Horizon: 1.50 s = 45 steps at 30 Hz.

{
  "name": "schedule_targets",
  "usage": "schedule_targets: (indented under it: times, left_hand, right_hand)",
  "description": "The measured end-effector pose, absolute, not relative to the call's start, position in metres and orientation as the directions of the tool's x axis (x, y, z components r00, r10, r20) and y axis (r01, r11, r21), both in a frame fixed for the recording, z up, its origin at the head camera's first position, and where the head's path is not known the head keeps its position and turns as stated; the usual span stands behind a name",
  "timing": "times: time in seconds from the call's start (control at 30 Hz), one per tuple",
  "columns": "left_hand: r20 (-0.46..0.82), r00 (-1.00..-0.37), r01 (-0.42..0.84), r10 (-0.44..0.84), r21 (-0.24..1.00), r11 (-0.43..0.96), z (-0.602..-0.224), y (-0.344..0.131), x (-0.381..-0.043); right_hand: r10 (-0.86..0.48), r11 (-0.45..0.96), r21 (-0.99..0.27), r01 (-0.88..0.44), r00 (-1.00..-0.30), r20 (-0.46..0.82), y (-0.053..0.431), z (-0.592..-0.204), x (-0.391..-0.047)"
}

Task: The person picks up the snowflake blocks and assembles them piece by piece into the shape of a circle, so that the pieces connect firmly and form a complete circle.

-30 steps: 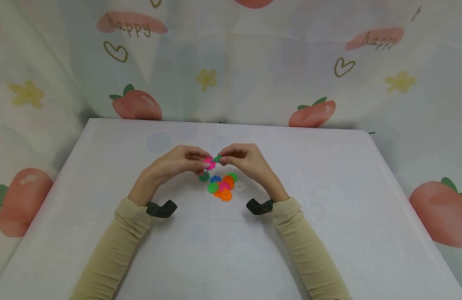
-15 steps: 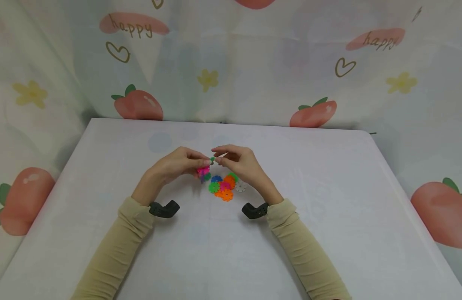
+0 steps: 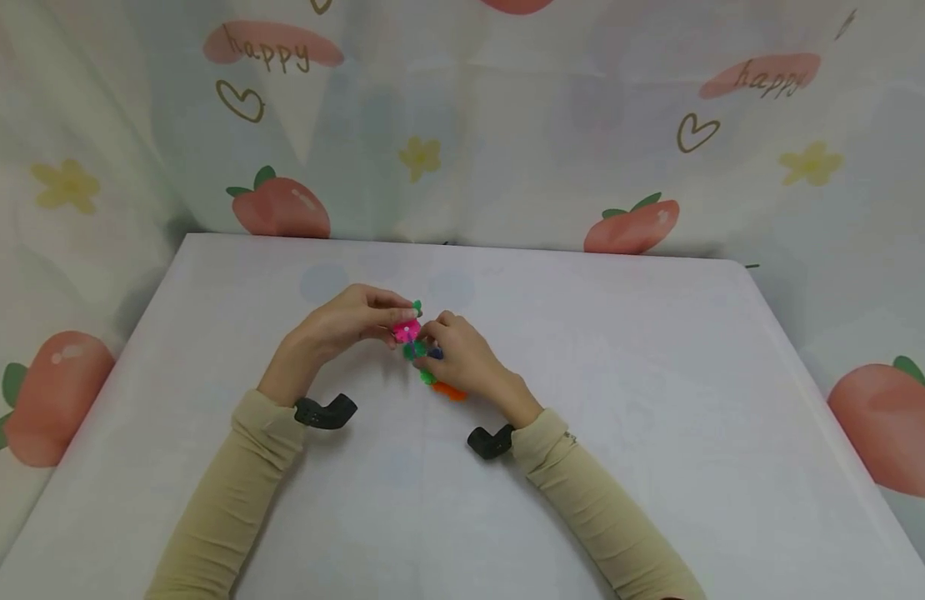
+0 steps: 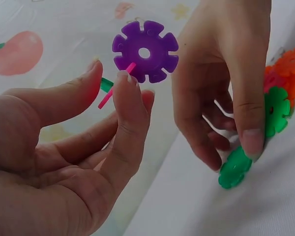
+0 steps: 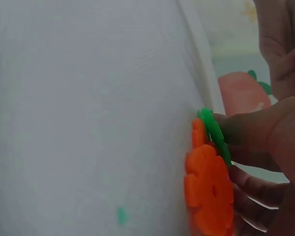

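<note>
My left hand (image 3: 350,321) pinches a small joined piece of snowflake discs above the table. In the left wrist view it shows a purple disc (image 4: 155,61) face-on, a pink disc (image 4: 104,100) edge-on and a bit of a green disc (image 4: 106,84) behind. My right hand (image 3: 466,354) is down at the loose discs, palm over most of them. Its thumb and finger stand at opposite edges of a dark green snowflake disc (image 4: 235,169), which lies low at the table. A lighter green disc (image 4: 277,112) is just beside that thumb.
Orange discs (image 5: 209,191) lie partly under the right hand, and a dark blue disc (image 3: 436,353) shows between its fingers. A white-covered table (image 3: 402,500) ends at a printed curtain (image 3: 507,150). Black wrist cameras (image 3: 326,412) jut inward from both wrists.
My right hand has left the joined discs and moved down onto the loose pile, covering much of it. My left hand still holds the joined discs, now turned with the green one on top.
</note>
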<state>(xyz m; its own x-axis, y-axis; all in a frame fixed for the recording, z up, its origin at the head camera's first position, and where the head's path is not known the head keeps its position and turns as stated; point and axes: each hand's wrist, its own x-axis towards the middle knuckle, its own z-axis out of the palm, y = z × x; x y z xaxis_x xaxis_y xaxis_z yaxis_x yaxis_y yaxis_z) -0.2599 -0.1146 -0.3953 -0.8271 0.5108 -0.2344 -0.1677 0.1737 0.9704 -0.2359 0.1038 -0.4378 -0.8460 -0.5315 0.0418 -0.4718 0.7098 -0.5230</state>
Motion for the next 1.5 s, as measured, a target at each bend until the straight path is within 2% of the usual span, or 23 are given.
schedule_targets:
  times: [0.43, 0.73, 1.0, 1.17, 1.5]
  left_hand:
    - [-0.241, -0.834, -0.195, 0.496, 0.970, 0.144, -0.398, -0.111, -0.260]
    - [-0.247, -0.838, -0.217, 0.486, 0.969, 0.119, -0.401, -0.111, -0.263]
    - [-0.280, -0.844, -0.259, 0.457, 0.960, 0.111, -0.399, -0.110, -0.262]
    - [-0.263, -0.837, -0.264, 0.480, 0.962, 0.066, -0.402, -0.109, -0.262]
    - [-0.292, -0.851, -0.195, 0.437, 0.948, 0.253, -0.405, -0.109, -0.265]
  right_hand:
    - [-0.497, 0.663, -0.646, -0.379, -0.868, -0.001, 0.106, -0.440, -0.238]
    - [-0.423, 0.583, -0.734, -0.348, -0.902, 0.091, 0.115, -0.433, -0.244]
    - [-0.285, 0.388, -0.885, -0.258, -0.946, 0.151, 0.132, -0.419, -0.251]
    - [-0.274, 0.275, -0.939, -0.204, -0.953, 0.127, 0.135, -0.416, -0.253]
    - [-0.248, 0.314, -0.934, -0.171, -0.964, 0.092, 0.138, -0.419, -0.258]
